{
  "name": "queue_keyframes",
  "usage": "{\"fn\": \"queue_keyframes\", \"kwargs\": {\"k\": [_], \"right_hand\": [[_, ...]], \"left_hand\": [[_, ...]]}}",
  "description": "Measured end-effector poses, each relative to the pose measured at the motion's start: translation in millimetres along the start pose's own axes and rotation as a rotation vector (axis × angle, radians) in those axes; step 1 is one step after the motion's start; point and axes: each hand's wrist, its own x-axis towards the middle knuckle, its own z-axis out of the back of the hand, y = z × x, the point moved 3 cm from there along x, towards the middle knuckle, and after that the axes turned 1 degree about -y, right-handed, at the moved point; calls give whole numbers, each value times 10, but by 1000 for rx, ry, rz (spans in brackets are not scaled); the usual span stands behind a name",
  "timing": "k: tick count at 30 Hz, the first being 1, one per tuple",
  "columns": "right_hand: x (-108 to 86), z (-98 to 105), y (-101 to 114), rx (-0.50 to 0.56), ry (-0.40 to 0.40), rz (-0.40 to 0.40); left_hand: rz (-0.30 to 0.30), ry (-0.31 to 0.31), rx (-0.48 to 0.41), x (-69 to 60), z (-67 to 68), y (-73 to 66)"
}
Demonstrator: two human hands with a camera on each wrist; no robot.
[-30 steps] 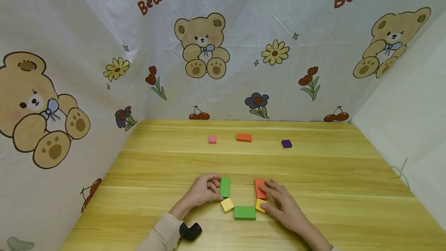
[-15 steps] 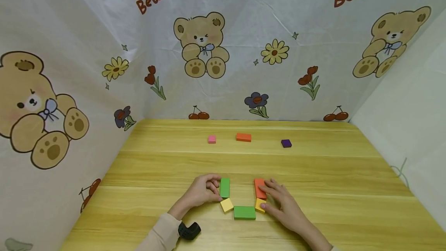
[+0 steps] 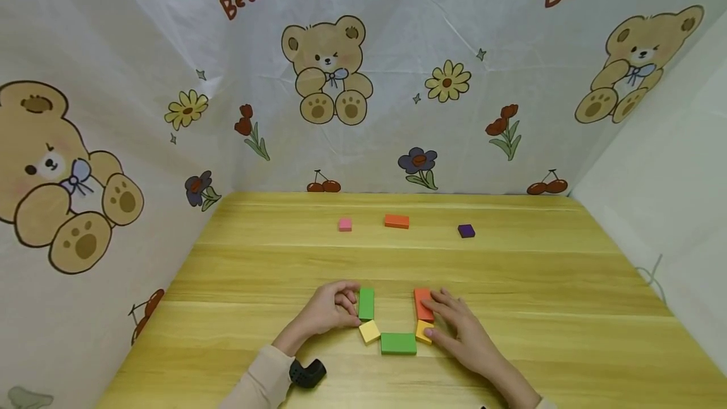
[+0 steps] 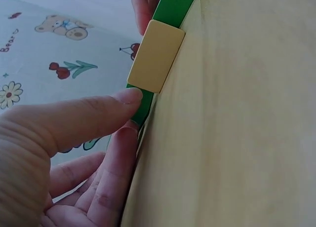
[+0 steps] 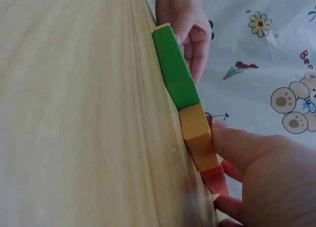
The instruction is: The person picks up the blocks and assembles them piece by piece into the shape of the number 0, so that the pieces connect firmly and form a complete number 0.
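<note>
Several wooden blocks form a U on the table. On its left side, my left hand pinches an upright-lying green block, thumb at the near end and index finger at the far end. My right hand rests against the right side with fairly straight fingers. Its index finger touches a red block and its thumb a yellow-orange block. Another green block lies crosswise at the bottom. A pale yellow block sits turned at the left corner; the left wrist view shows this yellow block close up.
Farther back on the table lie a pink block, an orange block and a dark purple block. A bear-printed sheet hangs behind. A black object sits at the left cuff.
Both hands and all the blocks hold their places. Only the head view has shifted slightly, so the scene sits a little higher.
</note>
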Motion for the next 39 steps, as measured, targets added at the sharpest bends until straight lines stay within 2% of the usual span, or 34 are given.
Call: {"fn": "queue_keyframes", "kwargs": {"k": [7,9,12,17,20,25,32,39], "right_hand": [[9,5,-1,-1,-3,6],[10,0,-4,-1,-3,6],[11,-6,-7,-1,0,4],[20,-2,-4,-5,-3,5],[27,4,-1,-3,-6,6],[27,4,-2,2,2,-2],[12,4,0,3,11,-16],[7,2,1,-7,6,-4]], "left_hand": [[2,9,-28,-56,13,-16],[-12,-8,-14,-94,16,-21],[-54,-88,35,-167,14,-29],[-128,-297,127,-273,-44,-76],[-175,-354,204,-302,-114,-103],[-207,-326,302,-309,-213,-97],[-178,-269,308,-304,-258,-76],[-181,-250,343,-323,-273,-77]]}}
